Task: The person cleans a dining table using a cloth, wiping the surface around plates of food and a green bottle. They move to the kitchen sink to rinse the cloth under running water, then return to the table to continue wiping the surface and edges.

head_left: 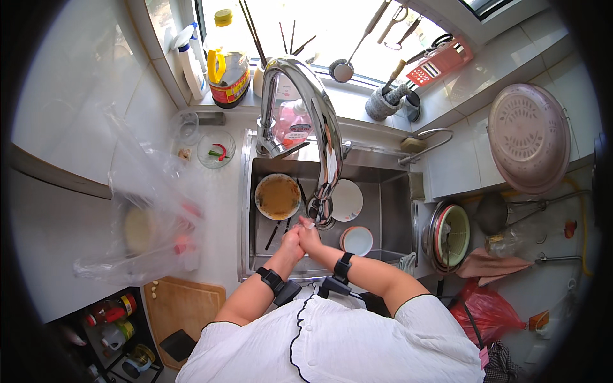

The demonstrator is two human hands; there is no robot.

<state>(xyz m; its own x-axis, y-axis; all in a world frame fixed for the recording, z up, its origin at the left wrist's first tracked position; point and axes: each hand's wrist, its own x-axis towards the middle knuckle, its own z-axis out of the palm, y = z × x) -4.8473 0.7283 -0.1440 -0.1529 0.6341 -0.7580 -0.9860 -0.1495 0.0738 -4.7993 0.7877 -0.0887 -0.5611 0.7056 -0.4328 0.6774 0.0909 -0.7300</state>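
Observation:
My left hand [292,244] and my right hand [310,238] are pressed together under the tap's spout, over the sink [397,220]. The fingers of both look closed against each other. A small white patch shows at the fingertips; whether it is water, foam or an object I cannot tell. The chrome tap [322,121] arches down just beyond them. In the sink, a bowl of brownish liquid [278,196] stands left of the spout, with dark chopsticks [272,235] beside it. A white plate [347,200] and a small white bowl [357,241] lie on the right.
A pink soap bottle [295,121] stands behind the tap. On the left counter are a glass dish with chillies [216,150], clear plastic bags [159,217] and a wooden cutting board [207,300]. Stacked basins [452,236] stand right of the sink; a pink basin [530,137] hangs above.

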